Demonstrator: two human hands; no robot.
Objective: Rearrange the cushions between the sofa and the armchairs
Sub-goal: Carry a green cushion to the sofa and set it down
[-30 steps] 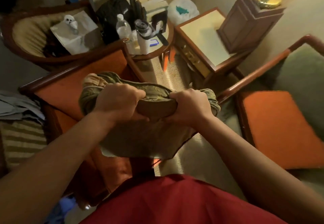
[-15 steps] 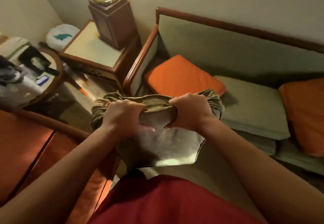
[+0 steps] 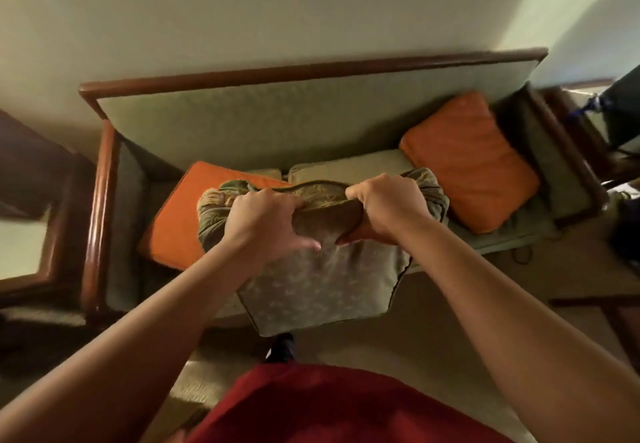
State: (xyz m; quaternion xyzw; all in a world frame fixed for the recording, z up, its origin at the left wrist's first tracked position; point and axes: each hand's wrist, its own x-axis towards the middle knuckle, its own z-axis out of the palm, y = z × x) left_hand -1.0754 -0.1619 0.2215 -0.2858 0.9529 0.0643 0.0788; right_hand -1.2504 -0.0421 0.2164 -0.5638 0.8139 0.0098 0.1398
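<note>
Gripping green cushion [image 3: 322, 290] with left hand [image 3: 266, 222], right hand [image 3: 384, 208], facing sofa [image 3: 277, 120]

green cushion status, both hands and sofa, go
Left hand and right hand gripping patterned green fabric cushion. Held above wooden-framed sofa. Two orange cushions already on seat.

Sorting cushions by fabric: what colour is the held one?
Olive green cushion, faint pale pattern; head view.
</note>
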